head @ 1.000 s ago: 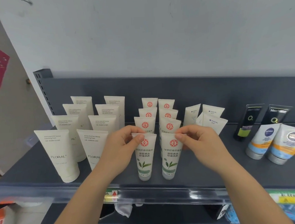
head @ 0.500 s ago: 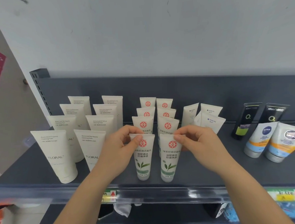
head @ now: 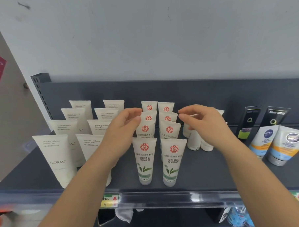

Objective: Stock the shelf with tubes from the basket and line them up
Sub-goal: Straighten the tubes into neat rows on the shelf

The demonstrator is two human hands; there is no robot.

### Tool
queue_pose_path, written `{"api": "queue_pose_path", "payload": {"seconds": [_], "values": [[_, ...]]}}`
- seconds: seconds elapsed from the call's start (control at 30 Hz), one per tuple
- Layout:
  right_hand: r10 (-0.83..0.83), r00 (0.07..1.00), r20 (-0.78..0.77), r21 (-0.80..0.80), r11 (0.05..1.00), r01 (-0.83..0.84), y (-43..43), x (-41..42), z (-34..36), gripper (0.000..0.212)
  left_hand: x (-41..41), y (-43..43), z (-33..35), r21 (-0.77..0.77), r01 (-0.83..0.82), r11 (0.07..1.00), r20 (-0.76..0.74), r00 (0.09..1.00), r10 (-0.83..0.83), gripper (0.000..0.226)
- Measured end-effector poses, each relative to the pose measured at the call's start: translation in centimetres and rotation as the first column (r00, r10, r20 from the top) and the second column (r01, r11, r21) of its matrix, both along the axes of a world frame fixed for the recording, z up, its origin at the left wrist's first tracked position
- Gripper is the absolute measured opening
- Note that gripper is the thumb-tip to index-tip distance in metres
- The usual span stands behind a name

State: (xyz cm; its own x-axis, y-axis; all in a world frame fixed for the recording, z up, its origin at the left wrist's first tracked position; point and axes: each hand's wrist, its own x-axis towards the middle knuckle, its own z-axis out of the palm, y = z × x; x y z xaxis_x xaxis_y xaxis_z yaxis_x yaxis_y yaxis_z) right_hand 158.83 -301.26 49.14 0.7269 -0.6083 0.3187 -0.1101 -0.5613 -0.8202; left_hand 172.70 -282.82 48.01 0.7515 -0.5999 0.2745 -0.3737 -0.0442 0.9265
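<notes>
Two rows of white green-tea tubes with red round logos stand cap-down in the middle of the dark shelf (head: pixel 208 176). The front left tube (head: pixel 145 162) and front right tube (head: pixel 173 163) stand free near the shelf's front edge. My left hand (head: pixel 123 126) hovers above and left of the rows, fingers curled and apart, holding nothing. My right hand (head: pixel 202 121) hovers to the right of the rows, fingers loosely bent, also empty. Both hands sit level with the second and third tubes back. No basket is in view.
Larger white FLORAL tubes (head: pixel 56 158) stand in two rows at the left. Small white tubes (head: pixel 196 140) sit behind my right hand. Black tubes (head: pixel 246 122) and orange-banded men's tubes (head: pixel 283 145) stand at the right. A clear price rail (head: pixel 166 196) runs along the front edge.
Both hands let go of the tops of the two front tubes and rose up and back, spreading apart. The two front tubes stay upright.
</notes>
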Motion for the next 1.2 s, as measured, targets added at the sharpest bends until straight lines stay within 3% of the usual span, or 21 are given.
{"api": "queue_pose_path", "payload": {"seconds": [0.1,0.3,0.47,0.6,1.2], "values": [[0.017,0.989,-0.146,-0.042,0.999,-0.023,-0.8,1.4,0.0,0.023,0.9,-1.2,0.3,0.125,-0.031,0.992,0.057,0.998,0.024,0.028],[0.057,0.944,-0.324,-0.153,0.982,-0.112,-1.2,2.7,-0.4,0.02,2.9,-2.7,1.6,0.447,-0.161,0.88,0.466,0.882,-0.075,0.034],[0.032,0.932,-0.36,-0.218,0.969,-0.117,-1.2,3.0,-0.6,0.017,3.7,-3.4,2.5,0.697,-0.222,0.682,0.541,0.788,-0.296,0.04],[0.036,0.932,-0.36,-0.206,0.972,-0.117,-1.3,2.8,-0.4,0.017,4.0,-4.0,2.3,0.697,-0.201,0.689,0.534,0.787,-0.31,0.032],[0.065,0.924,-0.377,-0.196,0.969,-0.148,-1.4,2.8,-0.1,0.017,4.8,-3.7,2.0,0.699,-0.124,0.705,0.486,0.805,-0.34,0.034]]}}
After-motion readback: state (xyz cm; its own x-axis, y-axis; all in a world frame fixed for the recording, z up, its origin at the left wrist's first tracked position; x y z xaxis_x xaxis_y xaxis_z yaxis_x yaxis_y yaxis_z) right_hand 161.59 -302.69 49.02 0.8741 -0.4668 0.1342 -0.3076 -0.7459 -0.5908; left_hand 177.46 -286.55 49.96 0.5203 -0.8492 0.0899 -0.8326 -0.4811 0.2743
